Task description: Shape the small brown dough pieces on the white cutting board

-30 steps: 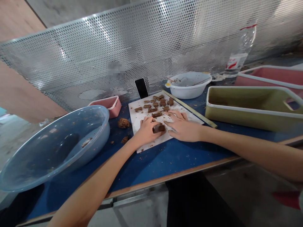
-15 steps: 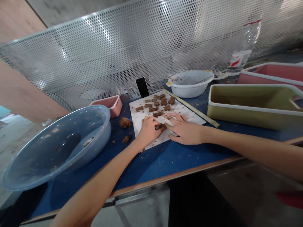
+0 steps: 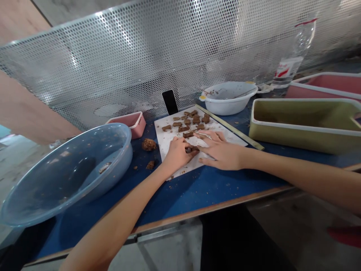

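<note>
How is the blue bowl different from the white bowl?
The blue bowl is far bigger than the white bowl. The blue bowl is see-through; the white bowl is solid. The blue bowl sits nearer, the white bowl by the mesh screen. Both are round and dirty inside.

We note brown piece (image 3: 191, 149) mostly hidden betw. left hand (image 3: 176, 154) and right hand (image 3: 222, 152); shape unclear. Blue bowl (image 3: 120, 160) cut off at left edge, pink tray (image 3: 332, 84) at right. Bottle (image 3: 290, 60) label blurred, unreadable.
</note>
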A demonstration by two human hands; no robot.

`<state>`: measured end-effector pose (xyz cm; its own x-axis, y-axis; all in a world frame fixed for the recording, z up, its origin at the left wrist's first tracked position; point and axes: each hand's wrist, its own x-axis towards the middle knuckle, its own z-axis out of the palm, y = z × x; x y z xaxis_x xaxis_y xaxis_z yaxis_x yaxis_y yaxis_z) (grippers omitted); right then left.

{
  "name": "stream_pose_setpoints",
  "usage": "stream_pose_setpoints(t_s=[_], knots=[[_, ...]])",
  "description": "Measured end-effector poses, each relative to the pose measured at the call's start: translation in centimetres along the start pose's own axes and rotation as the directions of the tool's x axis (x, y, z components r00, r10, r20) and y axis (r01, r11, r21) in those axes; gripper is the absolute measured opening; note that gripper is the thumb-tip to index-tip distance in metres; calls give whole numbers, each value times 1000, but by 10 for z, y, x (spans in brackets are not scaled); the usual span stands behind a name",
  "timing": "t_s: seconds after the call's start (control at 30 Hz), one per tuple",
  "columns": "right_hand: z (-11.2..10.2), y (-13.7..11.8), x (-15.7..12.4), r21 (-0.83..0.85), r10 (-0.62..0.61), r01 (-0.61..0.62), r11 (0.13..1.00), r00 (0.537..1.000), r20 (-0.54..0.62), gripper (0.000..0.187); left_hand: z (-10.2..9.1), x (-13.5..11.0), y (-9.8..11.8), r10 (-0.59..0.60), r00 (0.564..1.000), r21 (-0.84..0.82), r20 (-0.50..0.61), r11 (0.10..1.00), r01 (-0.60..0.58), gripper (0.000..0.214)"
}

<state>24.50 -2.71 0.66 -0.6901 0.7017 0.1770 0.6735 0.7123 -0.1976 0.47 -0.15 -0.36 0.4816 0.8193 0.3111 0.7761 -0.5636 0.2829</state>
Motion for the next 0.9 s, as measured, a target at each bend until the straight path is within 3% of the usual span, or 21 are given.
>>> stream_pose_setpoints(t_s=[0.1,0.23,0.47,0.6,0.9], knots=[[-5,5,-1,-44,11,-15,999,996,-90,57,-5,-2,2,44,999,72,-12,996,-43,24],[-6,9,0,-71,-10,6,997,998,-62,59,-15,-3,1,84,995,123,-50,989,-77,39],[-5,4,-1,-69,-40,40,997,999,-10,49,-11,-1,-24,-44,965,44,-259,997,57,34],[-4,5,-1,-55,-47,48,997,999,10,51,-5,-1,-29,-78,957,18,-279,996,86,28],[3,2,-1,-101,-65,57,993,995,-80,56,-4,-3,-23,-71,952,3,-298,997,76,28]])
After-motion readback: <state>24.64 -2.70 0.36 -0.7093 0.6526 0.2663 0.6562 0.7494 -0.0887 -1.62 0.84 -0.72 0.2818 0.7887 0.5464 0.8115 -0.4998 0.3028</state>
